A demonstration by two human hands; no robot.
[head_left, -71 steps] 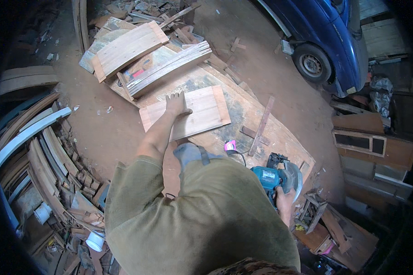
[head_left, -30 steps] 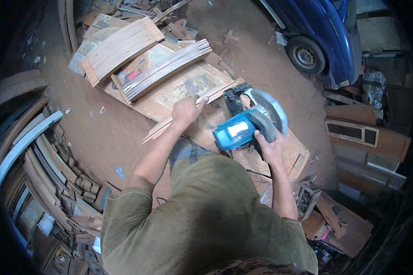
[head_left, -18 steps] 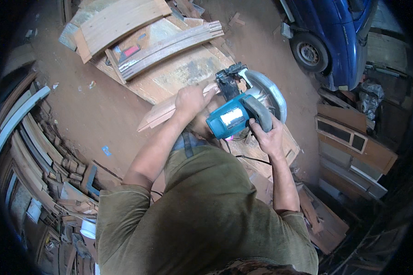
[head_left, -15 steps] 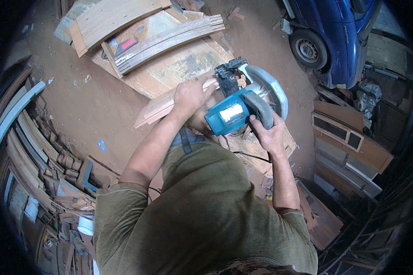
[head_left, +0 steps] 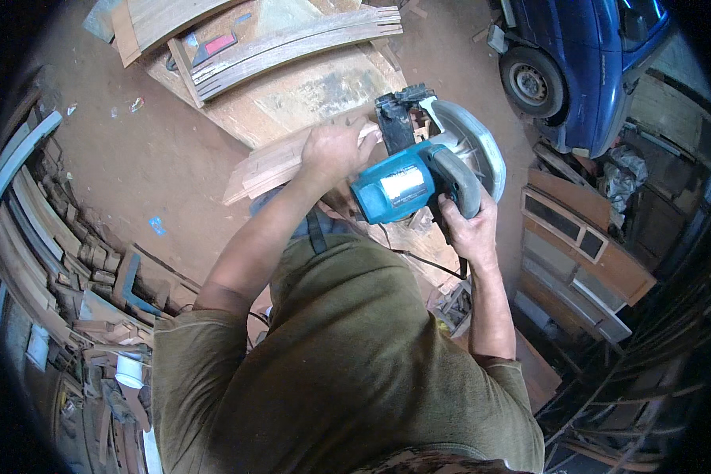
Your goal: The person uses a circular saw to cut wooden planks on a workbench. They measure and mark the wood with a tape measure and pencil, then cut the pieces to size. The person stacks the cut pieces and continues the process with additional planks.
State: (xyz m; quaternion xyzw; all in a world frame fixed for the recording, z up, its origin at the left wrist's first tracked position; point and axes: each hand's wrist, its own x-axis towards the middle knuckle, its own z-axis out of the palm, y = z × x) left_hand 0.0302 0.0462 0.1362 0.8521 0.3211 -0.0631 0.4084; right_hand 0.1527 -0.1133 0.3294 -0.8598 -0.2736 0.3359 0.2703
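My right hand (head_left: 472, 227) grips the dark rear handle of a teal circular saw (head_left: 393, 189), its thumb near the trigger area. The saw has a rounded silver blade guard (head_left: 482, 142) and a black base part (head_left: 395, 118) at its far side. My left hand (head_left: 336, 152) is closed over pale wooden boards (head_left: 268, 167) laid together, just left of the saw's base. The saw sits at the right end of these boards; its body hides the blade's contact with the wood. A black power cord (head_left: 430, 265) runs below the saw.
Ahead is a dusty worktop (head_left: 292, 107) bearing curved planks (head_left: 300, 47) and a wide curved panel (head_left: 166, 24). A blue car (head_left: 565, 63) stands at the far right. Wooden panels (head_left: 577, 229) lean at right. Stacked timber (head_left: 47, 229) and a white bucket (head_left: 130, 370) lie at left.
The view has shifted slightly, so the surroundings sit differently in the picture. Both hands keep their holds on the boards and the saw, with little visible movement between them.
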